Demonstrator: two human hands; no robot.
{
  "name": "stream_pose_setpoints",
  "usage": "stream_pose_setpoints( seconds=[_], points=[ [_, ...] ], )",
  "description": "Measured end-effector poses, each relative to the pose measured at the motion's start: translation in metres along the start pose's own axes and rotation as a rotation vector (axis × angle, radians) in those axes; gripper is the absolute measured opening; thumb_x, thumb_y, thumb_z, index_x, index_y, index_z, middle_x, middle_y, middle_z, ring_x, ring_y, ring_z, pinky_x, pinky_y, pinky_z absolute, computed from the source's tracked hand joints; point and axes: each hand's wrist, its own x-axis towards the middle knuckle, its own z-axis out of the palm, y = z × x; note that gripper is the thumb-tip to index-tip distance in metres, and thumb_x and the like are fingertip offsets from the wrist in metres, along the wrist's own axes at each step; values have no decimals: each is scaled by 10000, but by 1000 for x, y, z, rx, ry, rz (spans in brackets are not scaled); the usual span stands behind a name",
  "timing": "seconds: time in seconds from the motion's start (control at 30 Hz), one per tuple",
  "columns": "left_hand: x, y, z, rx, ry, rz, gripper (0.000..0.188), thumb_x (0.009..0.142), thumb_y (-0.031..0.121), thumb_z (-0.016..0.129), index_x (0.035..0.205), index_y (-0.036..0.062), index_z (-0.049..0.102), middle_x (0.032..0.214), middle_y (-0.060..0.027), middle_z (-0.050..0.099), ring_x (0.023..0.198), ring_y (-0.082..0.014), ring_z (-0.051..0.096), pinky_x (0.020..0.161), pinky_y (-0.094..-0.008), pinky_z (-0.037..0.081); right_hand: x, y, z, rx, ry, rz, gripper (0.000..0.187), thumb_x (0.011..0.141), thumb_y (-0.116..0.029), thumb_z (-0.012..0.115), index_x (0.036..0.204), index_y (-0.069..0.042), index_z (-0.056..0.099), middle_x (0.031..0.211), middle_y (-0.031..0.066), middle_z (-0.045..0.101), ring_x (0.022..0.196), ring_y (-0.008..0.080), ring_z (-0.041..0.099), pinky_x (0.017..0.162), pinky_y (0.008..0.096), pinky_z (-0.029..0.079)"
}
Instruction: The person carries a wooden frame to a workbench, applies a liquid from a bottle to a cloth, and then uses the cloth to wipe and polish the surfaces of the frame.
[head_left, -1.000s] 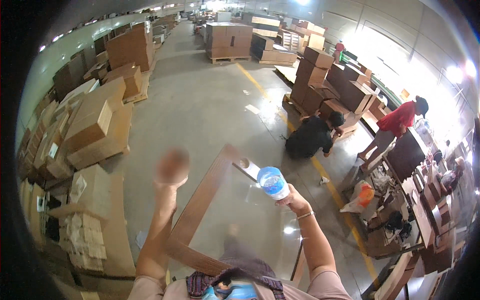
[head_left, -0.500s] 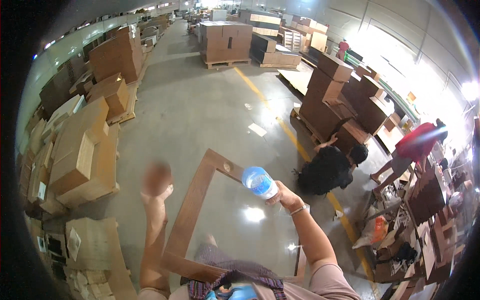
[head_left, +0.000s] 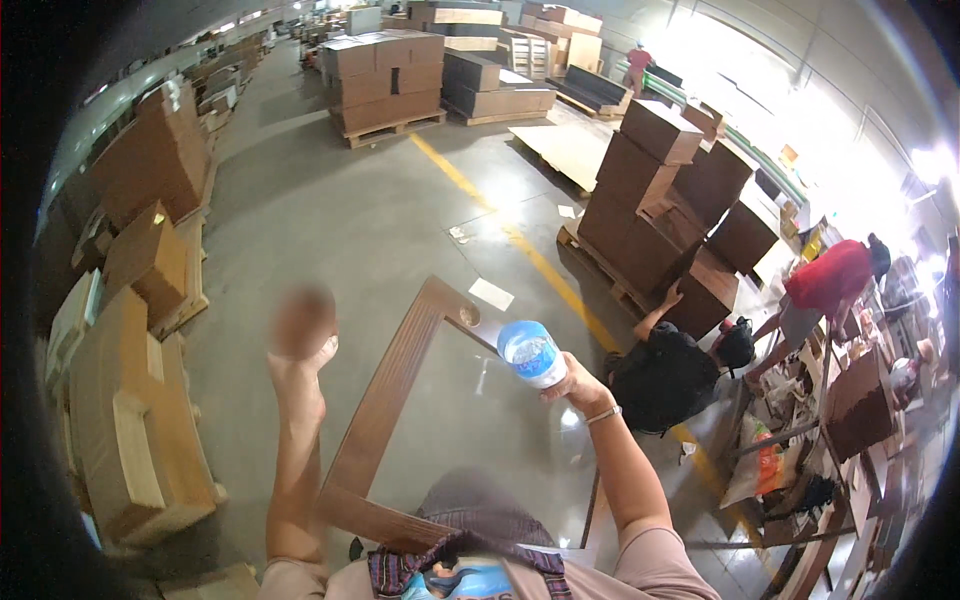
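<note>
In the head view, the right hand (head_left: pixel 572 382) is closed around the lower end of a blue-and-white container (head_left: pixel 532 353), tilted with its broad blue end up and to the left. The left hand (head_left: pixel 300 362) is raised to the left of it; a round blur covers most of its fingers, so I cannot tell how far open it is or whether it has hold of anything. Between the forearms is a brown wooden frame (head_left: pixel 385 395), its lower rail close to the person's body; the container hides part of its upper rail, and whether the two touch is unclear.

Just beyond the right wrist, a person in black (head_left: pixel 665 380) crouches beside a stack of dark brown boxes (head_left: pixel 645 195) on a pallet, one hand up near the boxes, body partly covering the yellow floor line (head_left: pixel 560 280). Farther right, a person in red (head_left: pixel 832 278) bends over a crowded heap of boards and scraps, with a white-and-orange bag (head_left: pixel 758 462) at its near side. A sheet of paper (head_left: pixel 491 293) lies on the floor past the frame's upper corner. Cardboard boxes (head_left: pixel 140 430) line the left side, and a palletised stack (head_left: pixel 385 85) stands ahead.
</note>
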Motion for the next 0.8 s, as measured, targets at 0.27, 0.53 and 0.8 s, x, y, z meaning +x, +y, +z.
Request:
stream_pose_setpoints(
  seconds=[0.27,0.53,0.8],
  points=[
    [234,-108,104,3,-36,11,367,659,1,645,1024,15,611,927,-12,596,827,-118,543,739,-260,444,249,-47,-103,-99,50,6,553,492,32,773,1023,-48,641,874,-45,597,804,90,515,731,258,441],
    [456,-186,196,-24,12,-62,455,653,-18,651,1106,-3,602,970,-25,608,862,-128,566,771,-275,463,476,-114,-199,-144,-22,-36,496,612,-60,696,1095,-23,589,911,-11,587,798,81,498,694,233,451],
    [690,-297,290,-82,-69,-36,447,657,-41,650,1100,-23,594,980,-35,613,881,-131,569,770,-259,468,698,-152,-314,-72,72,-42,443,687,-102,625,1117,7,603,903,-2,617,756,71,556,655,227,472]
  ],
)
